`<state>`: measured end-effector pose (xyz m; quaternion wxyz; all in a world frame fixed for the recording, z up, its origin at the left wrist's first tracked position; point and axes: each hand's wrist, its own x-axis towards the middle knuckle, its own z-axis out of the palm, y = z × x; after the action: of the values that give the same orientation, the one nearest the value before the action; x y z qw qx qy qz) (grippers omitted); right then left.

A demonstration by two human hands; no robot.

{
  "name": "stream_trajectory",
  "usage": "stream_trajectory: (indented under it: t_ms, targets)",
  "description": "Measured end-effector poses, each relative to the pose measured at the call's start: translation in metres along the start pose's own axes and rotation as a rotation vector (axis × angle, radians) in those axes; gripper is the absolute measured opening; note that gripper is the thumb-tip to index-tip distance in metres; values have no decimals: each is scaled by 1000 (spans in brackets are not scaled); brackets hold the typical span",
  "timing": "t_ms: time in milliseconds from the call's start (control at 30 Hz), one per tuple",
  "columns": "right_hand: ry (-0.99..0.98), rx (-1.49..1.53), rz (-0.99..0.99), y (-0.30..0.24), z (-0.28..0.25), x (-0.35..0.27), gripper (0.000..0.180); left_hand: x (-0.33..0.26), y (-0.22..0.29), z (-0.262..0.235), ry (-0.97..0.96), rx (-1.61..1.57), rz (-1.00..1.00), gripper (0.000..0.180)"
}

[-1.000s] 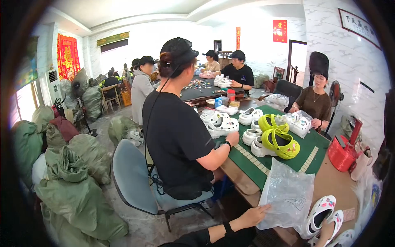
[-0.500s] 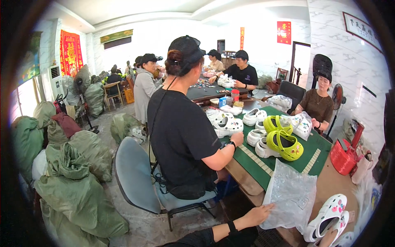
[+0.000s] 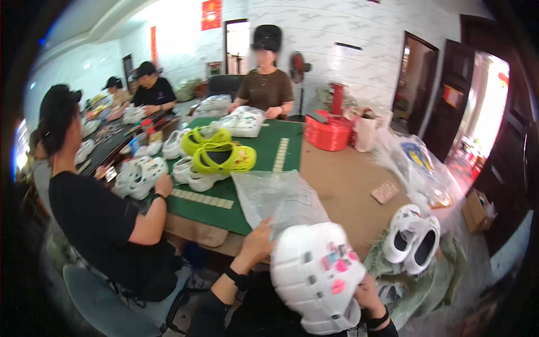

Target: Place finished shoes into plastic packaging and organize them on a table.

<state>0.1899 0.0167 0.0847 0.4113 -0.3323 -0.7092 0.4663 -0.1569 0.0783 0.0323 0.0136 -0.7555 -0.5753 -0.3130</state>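
Observation:
My right hand (image 3: 368, 295) is closed on a white clog (image 3: 297, 281) with pink charms on its upper, held up close in front of me. Whether a second clog sits behind it is hidden. To its left, my left hand (image 3: 256, 245) pinches the near edge of a clear plastic bag (image 3: 281, 196), which lies flat over the table's edge and part of the green mat (image 3: 238, 215). Some of those fingertips are blurred against the bag. Beyond the bag stand lime-green clogs (image 3: 238, 160) on top of white ones (image 3: 203, 182).
A co-worker in black (image 3: 90, 213) sits at left, hand on white clogs; another person in brown (image 3: 265, 90) faces me across the table. Red twine (image 3: 325, 133), a phone-like pink slab (image 3: 385, 192) and another white clog pair (image 3: 412, 238) lie to the right.
My view has swung to the right. My right hand has lifted the charm-decorated white footwear from the lower right to in front of me. My left hand stays at the bag's edge.

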Motion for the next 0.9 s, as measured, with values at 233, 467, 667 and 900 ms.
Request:
stream_trajectory:
  t_ms: [233, 467, 667, 900]
  targets:
    - [-451, -15, -135, -17, 27, 5, 27, 15, 43, -35, -209, -169, -30, 62]
    - [-435, -159, -97, 15, 30, 12, 36, -2, 53, -53, -281, -411, -21, 63]
    - [-419, -143, 37, 19, 26, 9, 34, -7, 44, -49, -528, -437, 80, 64]
    - [-291, -54, 28, 33, 12, 2, 24, -10, 59, -75, -512, -765, 141, 61]
